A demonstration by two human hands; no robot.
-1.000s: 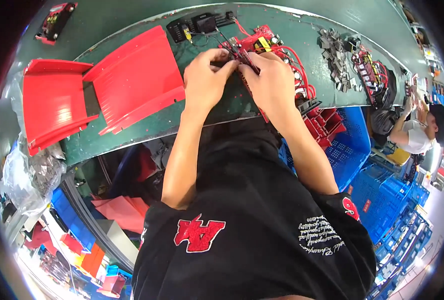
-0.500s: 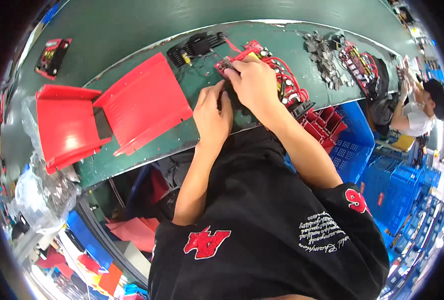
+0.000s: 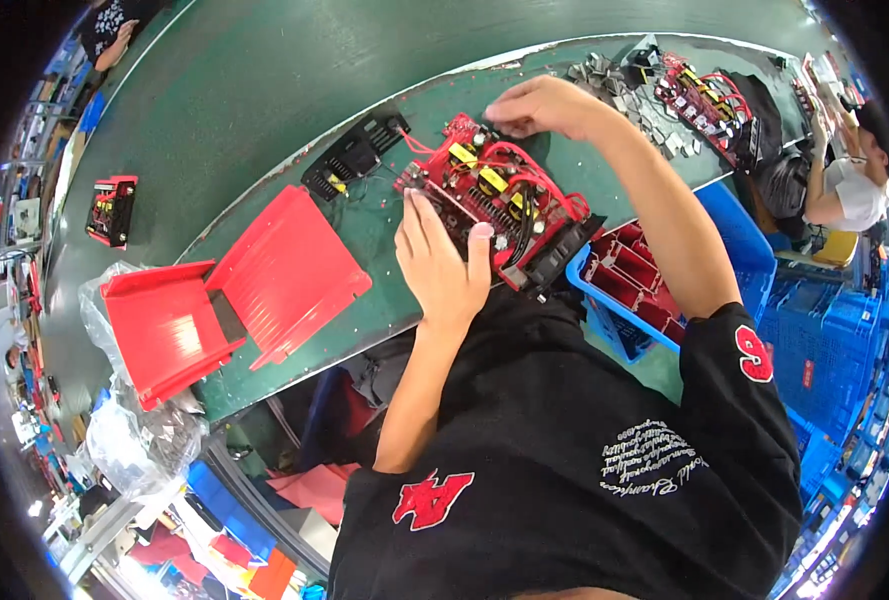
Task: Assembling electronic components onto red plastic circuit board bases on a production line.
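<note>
A red circuit board assembly (image 3: 494,185), with yellow-wrapped transformers, thick red wires and a black end panel (image 3: 561,258), lies on the green bench in front of me. My left hand (image 3: 439,265) rests at its near left edge, fingers stretched out and thumb apart, touching the board without wrapping round it. Over the bench just beyond the board's far side is my right hand (image 3: 549,108), its fingers loosely extended and nothing visible in them. A black slotted panel (image 3: 349,160) sits left of the board, joined to it by wires.
Two red casing pieces (image 3: 289,270) stand on the left of the bench. Grey metal clips (image 3: 654,115) are piled at the right, beside another board assembly (image 3: 704,105). A blue crate (image 3: 614,300) holds red parts below the bench edge. A co-worker (image 3: 849,180) sits at far right.
My right hand has left the board and moved right and away. My left hand has come onto the board's near left edge. The board is now more exposed; the view has shifted.
</note>
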